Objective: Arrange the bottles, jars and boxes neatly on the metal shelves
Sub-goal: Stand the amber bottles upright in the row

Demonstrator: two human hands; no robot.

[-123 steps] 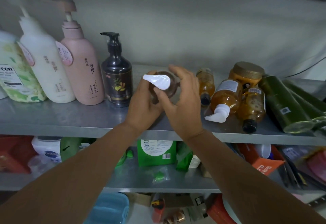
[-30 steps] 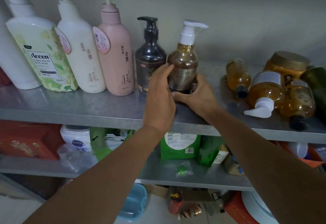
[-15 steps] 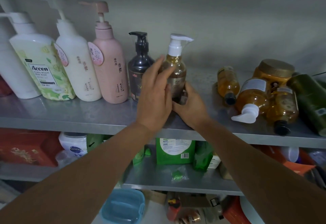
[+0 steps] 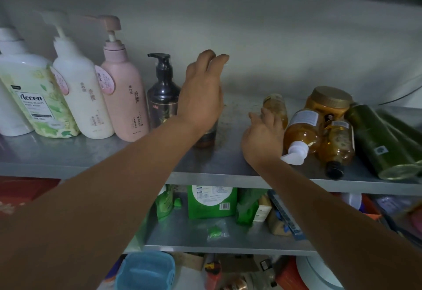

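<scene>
Nearest, at the bottom, a blue tub point(image 4: 146, 271) is being shown below the middle shelf point(image 4: 182, 232), where a green box point(image 4: 211, 203) is being kept upright among green packets.

Above that, two bare forearms are being stretched over the front edge of the top shelf point(image 4: 68, 155). The right hand point(image 4: 262, 139) is being held low over the shelf, its fingers point(image 4: 269, 118) loosely curled and pinching nothing. Their tips are being seen just against a small bottle point(image 4: 277, 104) lying on its side; whether it is being touched cannot be told.

The left hand point(image 4: 201, 100) is being raised in front of an amber bottle point(image 4: 206, 137) standing on the shelf. Its fingers point(image 4: 219, 61) are being held nearly straight and close together, reaching up past the bottle's top. Only the bottle's base is being left visible, so contact cannot be told.

Just left of it, a black bottle point(image 4: 163, 102), a pink bottle point(image 4: 124, 104), a white bottle point(image 4: 82, 97) and an Accen bottle point(image 4: 34, 100) are being kept upright in a tight row.

To the right, a pump bottle point(image 4: 301, 132), a black-capped bottle point(image 4: 336, 145) and green bottles point(image 4: 383, 143) are being left lying on their sides, touching one another, with a gold-lidded jar point(image 4: 328, 102) behind them. Farthest back, everything is being backed by a grey wall point(image 4: 274, 49).
</scene>
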